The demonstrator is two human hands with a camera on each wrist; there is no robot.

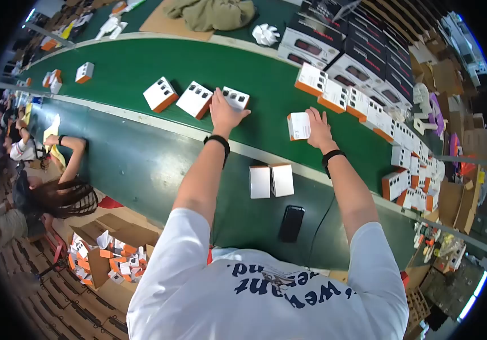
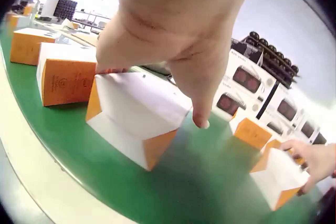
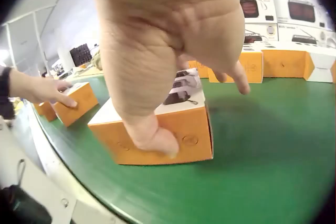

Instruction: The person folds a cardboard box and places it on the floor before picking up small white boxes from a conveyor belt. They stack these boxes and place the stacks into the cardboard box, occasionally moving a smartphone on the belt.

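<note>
My left hand (image 1: 225, 113) spans a small white-and-orange box (image 1: 236, 97) on the green belt; the right wrist view shows its thumb (image 3: 67, 99) against the orange side. Its other fingers are largely hidden behind that box in the left wrist view. Further right, my right hand (image 1: 320, 130) holds a similar box (image 1: 298, 126), the thumb (image 3: 157, 139) lying along an orange side while some fingers spread out past the far side. Two more boxes, one (image 1: 196, 100) close by the left hand and another (image 1: 160, 94) beyond it, show dark pictures on their white tops.
A long row of matching boxes (image 1: 357, 103) lines the belt's right side, before stacked black-and-white cartons (image 1: 362, 59). Two white boxes (image 1: 260, 182) and a phone (image 1: 292, 223) lie on the near ledge. A carton (image 1: 99, 277) of small boxes stands lower left, near another person (image 1: 56, 192).
</note>
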